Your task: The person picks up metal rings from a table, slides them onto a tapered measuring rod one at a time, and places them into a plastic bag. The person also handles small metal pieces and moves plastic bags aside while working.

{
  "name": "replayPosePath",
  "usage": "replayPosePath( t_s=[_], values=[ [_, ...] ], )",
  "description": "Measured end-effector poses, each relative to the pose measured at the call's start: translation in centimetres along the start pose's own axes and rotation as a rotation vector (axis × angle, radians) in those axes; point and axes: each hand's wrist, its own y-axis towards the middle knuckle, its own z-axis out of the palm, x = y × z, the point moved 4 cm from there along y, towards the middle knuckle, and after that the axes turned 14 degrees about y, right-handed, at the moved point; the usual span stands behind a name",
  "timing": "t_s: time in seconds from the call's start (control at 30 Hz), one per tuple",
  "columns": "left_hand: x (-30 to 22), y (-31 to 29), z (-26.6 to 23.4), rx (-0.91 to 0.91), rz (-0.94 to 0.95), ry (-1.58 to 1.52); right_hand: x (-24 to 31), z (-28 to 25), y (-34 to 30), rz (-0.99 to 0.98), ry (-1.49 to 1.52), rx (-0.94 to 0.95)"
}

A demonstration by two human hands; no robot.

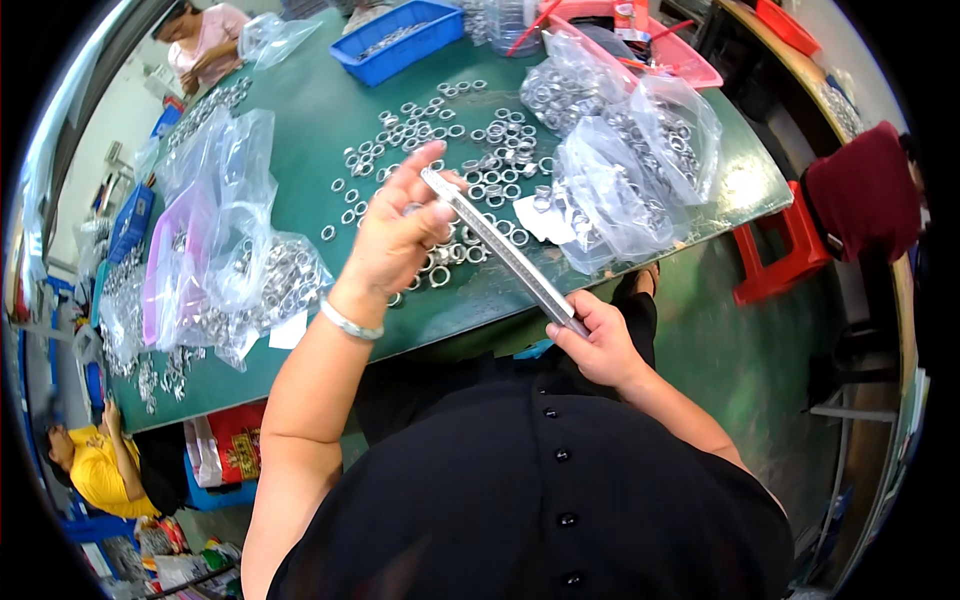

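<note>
A long silver ring mandrel (pixel 505 250) with a marked scale slants over the table's near edge. My right hand (pixel 598 342) is wrapped round its darker lower end. By its upper tip is my left hand (pixel 405 225), palm turned toward the mandrel, thumb and fingers apart. A small bit of silver shows between that thumb and the fingers; I cannot tell whether it is a ring in the hand or one behind it. Many loose silver rings (pixel 510 140) lie spread on the green table (pixel 300 110), some partly hidden behind my left hand.
Clear bags of rings (pixel 615 190) stand at the right, with more ring-filled bags (pixel 275 275) and a purple basket (pixel 165 260) at the left. A blue bin (pixel 395 40) and pink basket (pixel 690 65) are at the back. Other people sit at the left. A red stool (pixel 780 250) stands right.
</note>
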Motion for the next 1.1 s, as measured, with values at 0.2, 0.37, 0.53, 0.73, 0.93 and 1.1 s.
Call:
replayPosePath(
  t_s=[0.2, 0.37, 0.53, 0.73, 0.93, 1.1],
  values=[
    [-3.0, 4.9, 1.2, -0.096, 0.082, 0.377, -2.1, -2.1, -2.4, 0.112, 0.088, -0.066],
    [-4.0, 9.6, 8.8, 0.155, 0.148, 0.711, -2.7, -3.3, -3.6, 0.103, 0.085, -0.064],
    [-3.0, 14.7, 15.6, 0.245, 0.444, 1.096, -2.9, -4.2, -4.3, 0.098, 0.133, -0.081],
    [-1.7, 21.5, 16.7, 0.12, 0.428, 1.235, -3.8, -5.2, -5.1, 0.13, 0.2, -0.097],
    [-3.3, 26.9, 13.7, 0.185, 0.16, 1.211, -4.8, -5.7, -5.3, 0.095, 0.177, -0.068],
    [-2.8, 27.8, 12.5, 0.367, 0.045, 1.636, -4.3, -5.8, -5.2, 0.069, 0.184, -0.052]
  ],
)
